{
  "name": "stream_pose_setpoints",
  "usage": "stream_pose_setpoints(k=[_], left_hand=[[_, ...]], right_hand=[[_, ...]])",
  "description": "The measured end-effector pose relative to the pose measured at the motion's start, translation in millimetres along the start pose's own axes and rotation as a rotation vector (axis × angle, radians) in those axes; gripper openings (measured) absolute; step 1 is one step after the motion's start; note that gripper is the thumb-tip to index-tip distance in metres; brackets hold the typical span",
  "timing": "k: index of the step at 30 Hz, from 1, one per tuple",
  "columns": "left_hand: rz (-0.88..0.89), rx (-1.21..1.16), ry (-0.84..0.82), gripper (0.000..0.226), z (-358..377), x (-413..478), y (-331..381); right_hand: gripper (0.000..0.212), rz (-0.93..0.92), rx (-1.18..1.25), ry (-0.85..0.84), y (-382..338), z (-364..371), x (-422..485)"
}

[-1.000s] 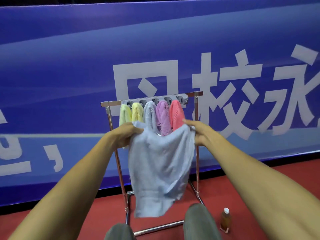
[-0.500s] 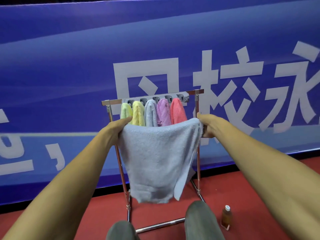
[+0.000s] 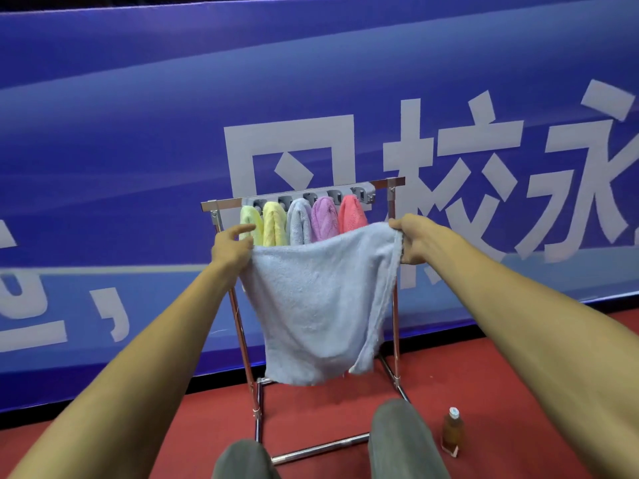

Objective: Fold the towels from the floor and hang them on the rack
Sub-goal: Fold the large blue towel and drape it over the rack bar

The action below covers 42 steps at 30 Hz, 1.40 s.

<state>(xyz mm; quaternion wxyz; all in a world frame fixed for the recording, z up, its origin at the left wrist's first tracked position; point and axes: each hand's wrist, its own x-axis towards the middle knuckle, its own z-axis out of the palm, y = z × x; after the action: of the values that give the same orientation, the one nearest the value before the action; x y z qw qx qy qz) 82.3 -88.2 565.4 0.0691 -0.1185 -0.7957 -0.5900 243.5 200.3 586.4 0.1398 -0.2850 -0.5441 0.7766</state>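
A light blue towel (image 3: 321,305) hangs spread out in the air in front of the metal rack (image 3: 392,209). My left hand (image 3: 231,247) pinches its upper left corner, index finger sticking out. My right hand (image 3: 411,240) grips its upper right corner. The towel's top edge sags between both hands and its lower right side folds inward. On the rack's grey hook strip hang several folded towels: green (image 3: 248,221), yellow (image 3: 275,224), pale blue (image 3: 299,223), purple (image 3: 324,221) and coral (image 3: 351,214).
A blue banner (image 3: 138,150) with large white characters stands right behind the rack. The floor (image 3: 484,392) is red. A small amber bottle (image 3: 452,432) with a white cap stands by the rack's right foot. My knees (image 3: 401,440) show at the bottom.
My hands have moved apart and stretched the bunched towel out flat. The towel has risen a little, and its top edge now spans the rack's width.
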Motion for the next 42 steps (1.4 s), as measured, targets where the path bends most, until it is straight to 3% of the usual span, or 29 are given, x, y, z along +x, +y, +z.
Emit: stream_pose_setpoints(k=[3,8,14,17,21,26,32,35,36,37,40,42], left_hand=[[-0.002,0.007,0.058,0.038,-3,5,3],[-0.015,-0.036,-0.021,0.031,5,2,10],[-0.283,-0.136,-0.302,0.033,1,-2,10],[-0.19,-0.119,-0.35,0.021,-2,-1,6],[-0.111,-0.081,-0.37,0.028,-11,7,1],[0.071,0.212,-0.445,0.032,-14,12,-1],[0.301,0.819,-0.244,0.021,-8,10,-1],[0.343,0.915,-0.106,0.012,-8,11,-3],[0.349,0.931,-0.057,0.013,-8,11,-3],[0.357,0.947,-0.008,0.014,-8,11,-3],[0.41,0.991,0.101,0.012,-10,8,0],[0.451,1.025,0.14,0.006,-11,6,2]], right_hand=[[0.027,0.025,-0.042,0.03,0,-3,-2],[0.021,-0.037,-0.145,0.082,4,-9,-11],[0.018,-0.024,-0.191,0.094,8,-21,4],[0.028,-0.051,-0.205,0.109,9,-26,12],[0.032,-0.077,-0.214,0.109,9,-29,13],[0.026,-0.1,-0.259,0.063,7,-27,11],[0.038,-0.202,-0.522,-0.006,5,-21,16],[0.022,-0.213,-0.618,-0.085,4,-13,13],[0.027,-0.233,-0.668,-0.081,5,-12,14],[0.032,-0.257,-0.747,-0.06,6,-10,14],[0.011,-0.43,-1.168,0.115,10,-7,8],[0.011,-0.539,-1.384,0.242,10,-5,8]])
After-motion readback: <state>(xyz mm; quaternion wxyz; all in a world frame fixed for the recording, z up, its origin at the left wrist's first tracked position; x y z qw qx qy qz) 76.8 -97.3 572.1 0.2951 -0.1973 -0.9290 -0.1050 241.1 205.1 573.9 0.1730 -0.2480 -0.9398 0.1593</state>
